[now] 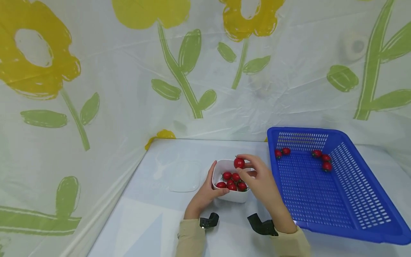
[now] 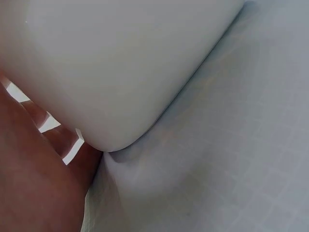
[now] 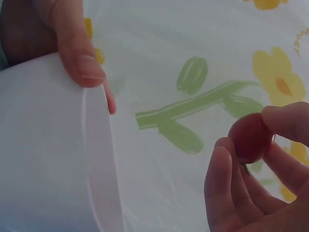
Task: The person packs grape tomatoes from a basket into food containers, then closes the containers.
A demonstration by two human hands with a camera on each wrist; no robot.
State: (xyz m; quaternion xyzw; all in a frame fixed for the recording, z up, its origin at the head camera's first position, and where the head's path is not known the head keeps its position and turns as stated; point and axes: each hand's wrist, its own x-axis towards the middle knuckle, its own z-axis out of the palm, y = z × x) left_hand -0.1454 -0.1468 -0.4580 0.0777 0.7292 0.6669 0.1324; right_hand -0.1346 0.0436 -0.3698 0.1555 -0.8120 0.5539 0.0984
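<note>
A white square container (image 1: 232, 197) stands on the table with several cherry tomatoes (image 1: 231, 184) inside. My left hand (image 1: 205, 194) grips its left side, thumb over the front rim and fingers along the outer wall. In the left wrist view the container's wall (image 2: 120, 63) fills the top, with part of the left hand (image 2: 43, 164) against it. Over the container's right rear, my right hand (image 1: 258, 178) pinches one cherry tomato (image 1: 239, 163) between thumb and fingers. The right wrist view shows that tomato (image 3: 251, 138) in the fingertips, its green stem end pointing down.
A blue plastic basket (image 1: 316, 200) stands to the right, with several cherry tomatoes (image 1: 325, 158) near its far end. A clear lid (image 1: 185, 176) lies flat on the table left of the container. Behind the table hangs a flower-printed curtain (image 1: 128, 71).
</note>
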